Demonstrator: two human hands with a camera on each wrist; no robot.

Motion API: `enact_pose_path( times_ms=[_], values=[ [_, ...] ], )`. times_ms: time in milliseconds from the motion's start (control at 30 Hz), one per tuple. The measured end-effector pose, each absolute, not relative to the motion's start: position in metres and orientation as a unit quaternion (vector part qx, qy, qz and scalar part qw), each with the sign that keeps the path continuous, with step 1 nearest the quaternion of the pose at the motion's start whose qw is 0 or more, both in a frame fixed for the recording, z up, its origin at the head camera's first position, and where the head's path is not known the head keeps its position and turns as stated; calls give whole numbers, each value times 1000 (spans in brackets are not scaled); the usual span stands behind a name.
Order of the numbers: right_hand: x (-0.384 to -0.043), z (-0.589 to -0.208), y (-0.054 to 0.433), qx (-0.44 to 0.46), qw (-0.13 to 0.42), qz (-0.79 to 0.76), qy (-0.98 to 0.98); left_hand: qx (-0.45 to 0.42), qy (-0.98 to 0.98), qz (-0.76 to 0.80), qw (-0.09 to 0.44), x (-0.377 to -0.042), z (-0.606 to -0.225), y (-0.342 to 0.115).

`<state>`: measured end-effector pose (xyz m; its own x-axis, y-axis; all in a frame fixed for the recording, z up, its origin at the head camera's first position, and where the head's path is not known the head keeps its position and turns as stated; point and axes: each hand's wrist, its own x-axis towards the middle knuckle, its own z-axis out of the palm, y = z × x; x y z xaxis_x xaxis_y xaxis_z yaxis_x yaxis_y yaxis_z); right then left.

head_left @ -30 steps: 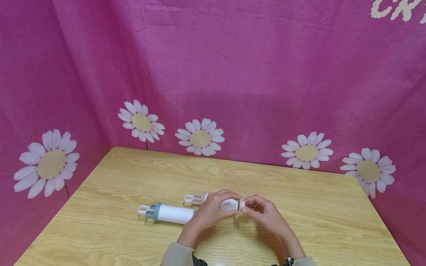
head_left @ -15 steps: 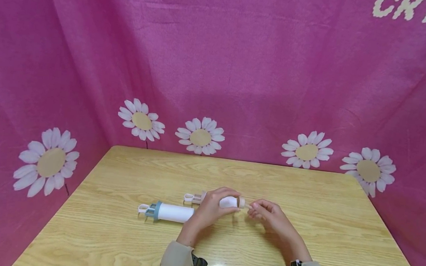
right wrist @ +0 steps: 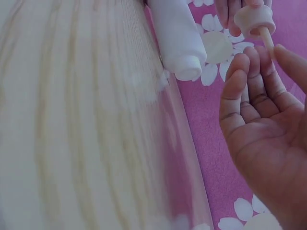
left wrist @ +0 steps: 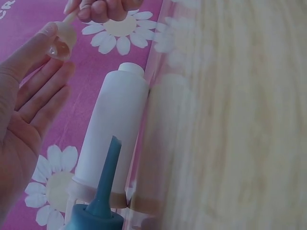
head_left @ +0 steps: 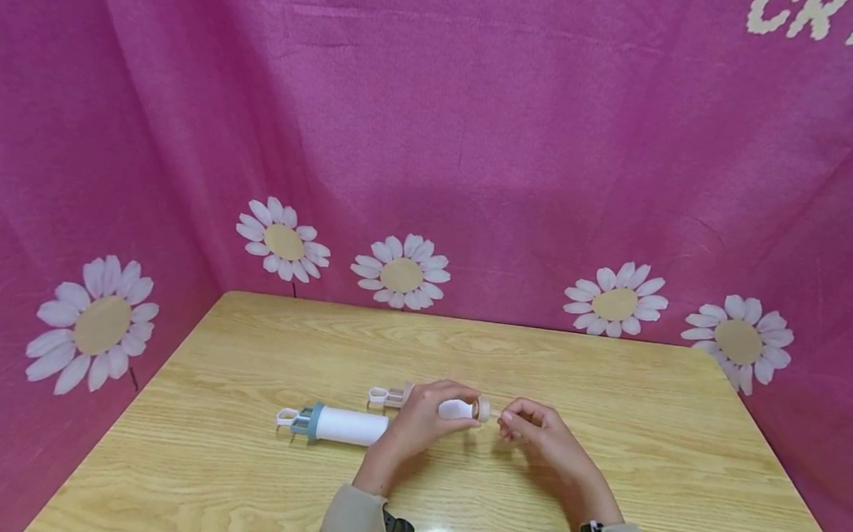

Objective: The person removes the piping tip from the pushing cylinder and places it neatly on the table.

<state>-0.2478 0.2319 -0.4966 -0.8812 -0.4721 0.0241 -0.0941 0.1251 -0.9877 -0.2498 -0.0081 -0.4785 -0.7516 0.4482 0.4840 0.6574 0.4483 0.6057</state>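
Above the table, my left hand [head_left: 425,416] grips the ring-shaped base of a beige nozzle [right wrist: 253,19] between thumb and fingers. To its right, my right hand [head_left: 544,434] pinches the nozzle's thin spout by the tip. The hollow inside of the base shows in the left wrist view. Behind my left hand lies a white tube [left wrist: 112,129] with a beige collar; its threaded-looking neck is bare. Nearer me a second white tube [head_left: 349,427] with a teal collar [head_left: 315,423] lies on its side, its right end hidden behind my left hand.
Both tubes rest on a wooden table [head_left: 613,381], their looped handles pointing left. A teal nozzle [left wrist: 108,177] stands out in the left wrist view's foreground. A pink curtain [head_left: 497,138] with daisies hangs round the back and sides.
My right hand has drawn back to the right from the nozzle's base to its spout tip. The left hand stays in place, with the nozzle slightly turned. The tubes have not moved.
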Motion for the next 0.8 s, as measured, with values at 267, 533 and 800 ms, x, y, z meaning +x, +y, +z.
enact_pose_path(
  times_ms=[267,533,800],
  values=[
    [-246,-496,226,-212,158,-629,731,-357,-832,-397,152,-251,-482,-12],
    [-247,-496,223,-197,149,-633,733,-359,-815,-418,180,-251,-483,-12],
    [-244,-493,207,-162,99,-613,767,-352,-812,-424,191,-248,-482,-12]
  ],
)
